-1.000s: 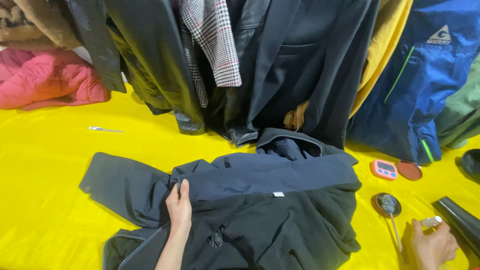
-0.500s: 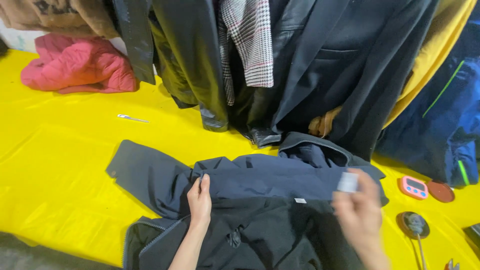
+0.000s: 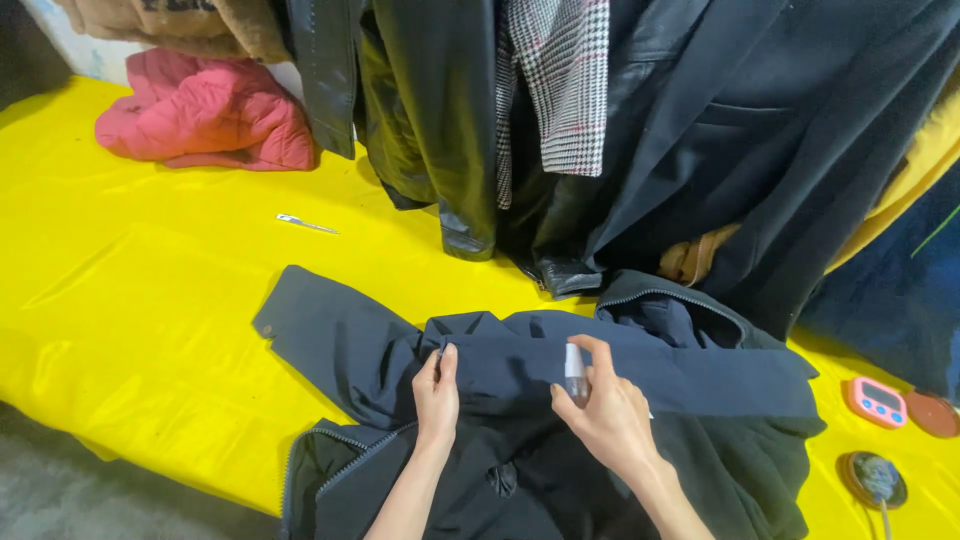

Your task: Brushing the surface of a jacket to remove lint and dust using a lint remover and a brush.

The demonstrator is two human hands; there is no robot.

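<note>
A dark navy jacket [image 3: 640, 370] lies spread on the yellow sheet [image 3: 150, 300], one sleeve stretched out to the left. My left hand [image 3: 437, 395] rests flat on the jacket beside a fold near the sleeve. My right hand [image 3: 605, 415] is closed around a small clear spray bottle [image 3: 574, 372], held upright just above the jacket's folded band, with a finger on its top.
Dark coats and a checked garment [image 3: 560, 90] hang along the back. A pink padded jacket [image 3: 205, 120] lies at the far left. A small metal tool [image 3: 305, 224] lies on the sheet. A pink timer [image 3: 877, 401], a brown disc [image 3: 936, 414] and a round brush [image 3: 876, 478] sit at right.
My right hand came in from the right edge with the small bottle and now holds it over the jacket. The view shifted left and closer. My left hand stayed on the fabric.
</note>
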